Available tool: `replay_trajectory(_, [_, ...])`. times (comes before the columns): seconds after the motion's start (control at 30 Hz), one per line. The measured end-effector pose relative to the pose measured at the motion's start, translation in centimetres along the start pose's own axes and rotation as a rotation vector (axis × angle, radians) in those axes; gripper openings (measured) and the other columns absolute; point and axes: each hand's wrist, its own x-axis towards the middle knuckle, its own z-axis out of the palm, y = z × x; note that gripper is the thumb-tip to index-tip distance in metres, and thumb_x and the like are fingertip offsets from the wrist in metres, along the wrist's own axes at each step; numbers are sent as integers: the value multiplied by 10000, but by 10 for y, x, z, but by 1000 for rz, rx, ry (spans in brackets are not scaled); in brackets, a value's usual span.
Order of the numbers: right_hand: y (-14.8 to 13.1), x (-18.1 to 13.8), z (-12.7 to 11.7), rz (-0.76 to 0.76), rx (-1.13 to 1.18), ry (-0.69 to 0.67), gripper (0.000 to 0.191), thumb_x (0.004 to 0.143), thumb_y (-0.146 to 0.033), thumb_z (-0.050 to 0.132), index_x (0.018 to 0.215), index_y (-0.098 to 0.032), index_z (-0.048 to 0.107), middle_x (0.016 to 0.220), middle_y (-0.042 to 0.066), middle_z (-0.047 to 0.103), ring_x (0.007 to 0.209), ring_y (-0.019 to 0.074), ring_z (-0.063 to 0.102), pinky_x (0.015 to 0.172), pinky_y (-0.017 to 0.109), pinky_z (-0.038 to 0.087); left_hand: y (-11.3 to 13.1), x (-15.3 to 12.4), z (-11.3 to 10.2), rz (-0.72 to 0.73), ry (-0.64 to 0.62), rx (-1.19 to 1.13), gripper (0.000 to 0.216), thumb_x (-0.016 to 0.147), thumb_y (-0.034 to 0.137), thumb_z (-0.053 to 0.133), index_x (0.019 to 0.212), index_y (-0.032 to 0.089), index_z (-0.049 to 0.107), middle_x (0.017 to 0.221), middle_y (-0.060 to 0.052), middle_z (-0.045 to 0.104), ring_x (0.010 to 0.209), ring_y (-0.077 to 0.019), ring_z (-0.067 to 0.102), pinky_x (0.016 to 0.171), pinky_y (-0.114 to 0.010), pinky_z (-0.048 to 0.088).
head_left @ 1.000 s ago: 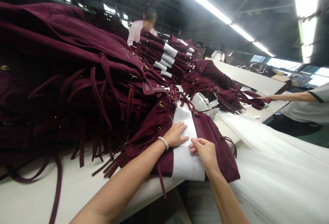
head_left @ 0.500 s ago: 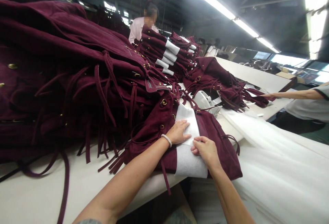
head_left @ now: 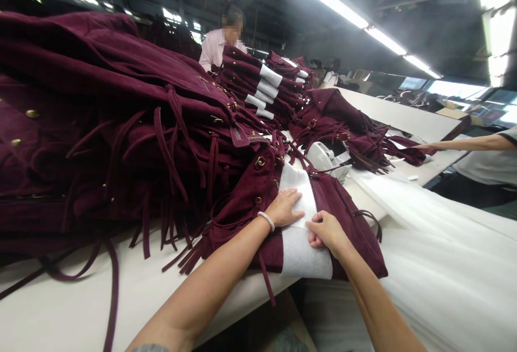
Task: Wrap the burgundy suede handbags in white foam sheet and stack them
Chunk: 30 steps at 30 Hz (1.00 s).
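Note:
A burgundy suede-like bag (head_left: pixel 343 206) with fringe and brass fittings lies in front of me at the table's edge. Around its middle runs a white wrapping band (head_left: pixel 306 257), its two ends overlapping on top. My left hand (head_left: pixel 284 209) rests flat on the band's upper part, fingers stretched out. Just to its right, the thumb and forefinger of my right hand (head_left: pixel 328 232) are pinched together at the overlap, other fingers curled. What lies between those fingertips is too small to make out.
Burgundy bags (head_left: pixel 133 77) pile high on the left, straps hanging over the white table (head_left: pixel 60 309). Beyond stand banded bags (head_left: pixel 258 85) and a white tape-dispenser-like device (head_left: pixel 325 158). White sheets (head_left: pixel 440 255) spread at right. One co-worker stands behind the stack; another's arm (head_left: pixel 468 144) reaches in.
The view has shifted slightly, so the scene sits a little further right. Both hands keep nearly the same places on the band.

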Motion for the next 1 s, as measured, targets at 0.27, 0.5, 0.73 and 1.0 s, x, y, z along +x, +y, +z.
replay_trajectory(0.27, [-1,-12,-11,42,-177,-137,238,853,-130,559,740,-235,378,316,-48,494,249,134,448,269,161,293,0,0,-1,0,-8,2,626,821,357,659,1361,105,464,1478,-180,406,1398,-270,335,1185,-420,204])
replay_trajectory(0.5, [6,-22,-18,27,-277,-158,224,833,-180,594,720,-233,408,312,-50,482,272,162,489,284,183,324,-2,2,-1,9,-11,-4,614,818,354,643,1359,120,468,1474,-181,413,1398,-279,336,1177,-441,221])
replay_trajectory(0.73, [18,-34,-71,-120,-158,-253,238,788,-382,643,705,-200,513,411,-10,572,311,122,485,315,176,326,-1,-1,-2,-17,-2,-13,587,836,342,620,1364,133,470,1481,-163,409,1401,-267,333,1185,-452,205])
replay_trajectory(1.0, [-1,129,-179,-383,141,313,415,765,-444,608,1063,-157,568,937,87,685,701,154,638,649,257,537,-4,-1,-1,-70,-11,-77,611,813,319,637,1384,179,469,1505,-122,384,1410,-262,315,1192,-463,205])
